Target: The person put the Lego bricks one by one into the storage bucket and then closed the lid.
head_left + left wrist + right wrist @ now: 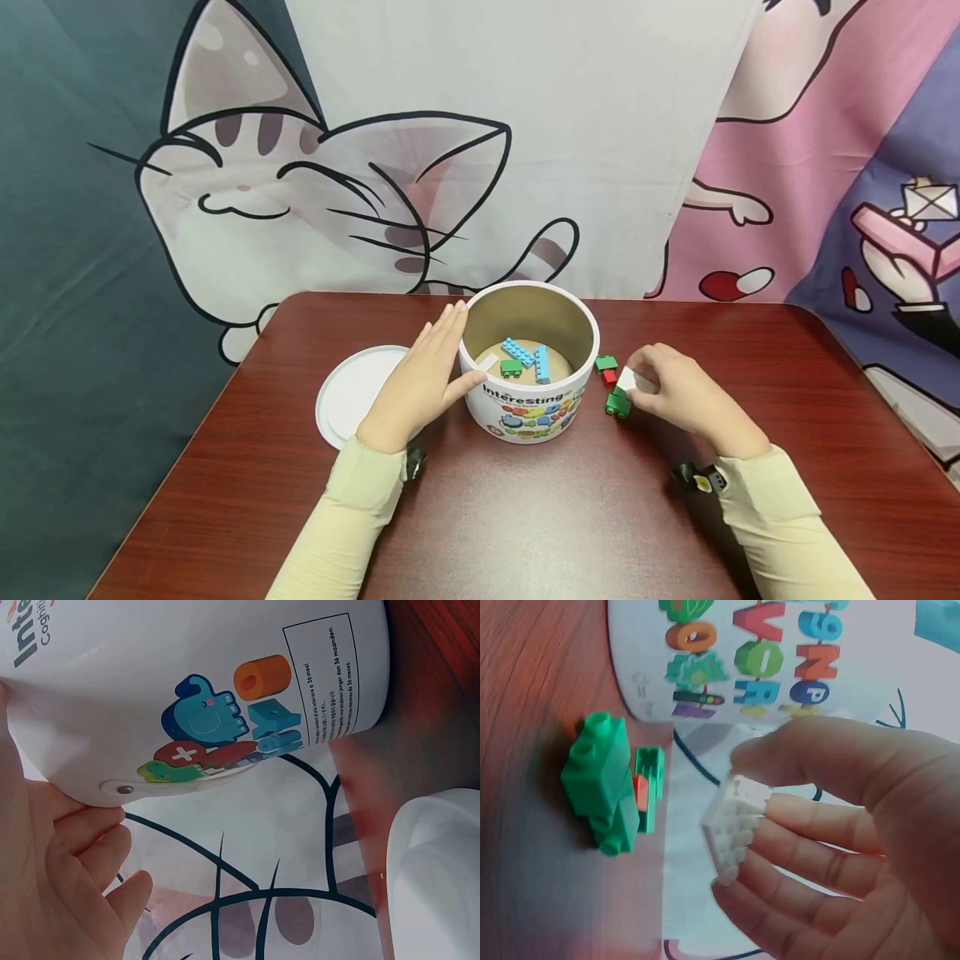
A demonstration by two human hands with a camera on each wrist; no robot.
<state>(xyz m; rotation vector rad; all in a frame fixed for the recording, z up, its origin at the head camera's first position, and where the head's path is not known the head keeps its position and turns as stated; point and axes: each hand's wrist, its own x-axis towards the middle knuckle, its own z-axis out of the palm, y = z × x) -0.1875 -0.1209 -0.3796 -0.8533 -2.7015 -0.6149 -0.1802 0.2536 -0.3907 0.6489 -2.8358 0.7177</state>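
Observation:
A white round bucket (491, 412) with printed toy blocks stands on the table. My left hand (420, 379) rests against its left side with fingers straight; in the left wrist view the fingertips touch its wall near a small rivet. Between thumb and fingers, my right hand (686, 396) pinches a white studded building brick (726, 829), held over the table right of the bucket. Close to that hand lie green bricks (618, 405) and a red brick (609, 378). Inside the bucket are blue bricks (542, 364), a green brick (511, 368) and a white piece (488, 362).
A round white lid (348, 392) lies on the table to the left of the bucket, partly behind my left forearm. The dark red wooden table (525, 533) ends at a cartoon-printed cloth (570, 150) behind it.

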